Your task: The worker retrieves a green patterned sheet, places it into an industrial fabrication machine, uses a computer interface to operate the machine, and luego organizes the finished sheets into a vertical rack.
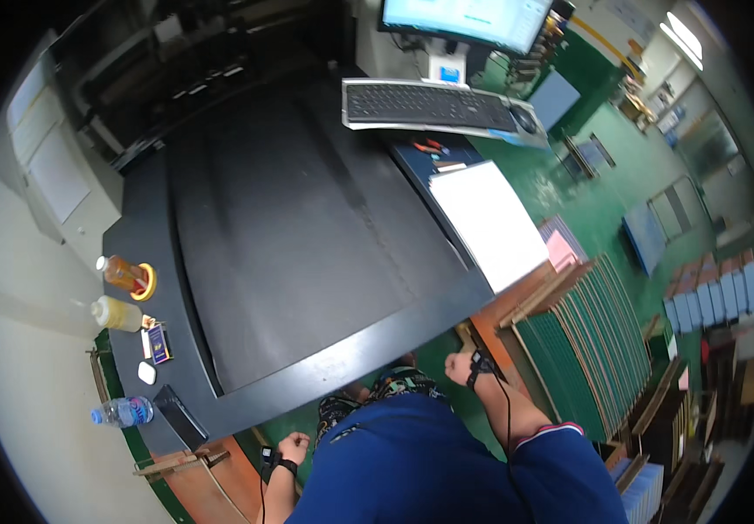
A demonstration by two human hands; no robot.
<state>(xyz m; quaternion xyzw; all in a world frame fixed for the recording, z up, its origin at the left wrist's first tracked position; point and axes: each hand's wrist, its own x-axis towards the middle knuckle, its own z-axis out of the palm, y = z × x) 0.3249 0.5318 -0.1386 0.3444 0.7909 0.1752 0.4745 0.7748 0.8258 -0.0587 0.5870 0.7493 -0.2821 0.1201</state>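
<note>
My left hand (pixel 294 448) hangs below the front edge of the black machine bed (pixel 307 236), beside my leg. Its fingers look loosely curled, and no object shows in them. On the other side, my right hand (pixel 459 368) is lowered beside my right leg, near an orange wooden rack (pixel 503 325). Its fingers are folded into a loose fist with nothing visible inside. Each wrist wears a dark band with a small device and a cable. Neither hand touches the bed.
Bottles, including a clear water bottle (pixel 123 411), and a dark phone-like slab (pixel 181 417) line the bed's left side. White sheets (pixel 490 223) lie at right, below a keyboard (pixel 429 109) and monitor (pixel 473 22). Green boards (pixel 582 349) stand racked near my right arm.
</note>
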